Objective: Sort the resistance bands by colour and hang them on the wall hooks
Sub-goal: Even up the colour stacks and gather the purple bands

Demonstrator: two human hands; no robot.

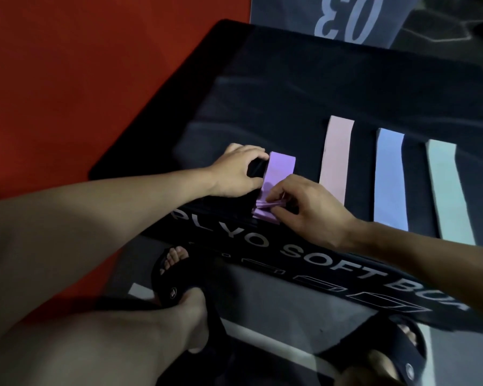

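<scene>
A red floor mat (67,79) fills the left of the view, and a black padded box with white lettering on its front face (290,87) sits beside it; its flat top serves as the worktop. Below its near edge, two feet in black slide sandals (176,277) rest on grey flooring.

On the box top, four flat elastic bands lie roughly side by side. Furthest left is a purple resistance band (280,170), partly covered by both hands. To its right lie a pale pink resistance band (336,160), then a light blue resistance band (389,179), then a mint green resistance band (449,190), each apart from its neighbour and running lengthwise from the far side toward the near edge.

The left hand (236,171) comes in from the lower left, its fingers curled over the purple band's left edge, holding it. The right hand (304,207) reaches in from the right, thumb and fingertips pinching the band's bunched near end by the box's front edge.
</scene>
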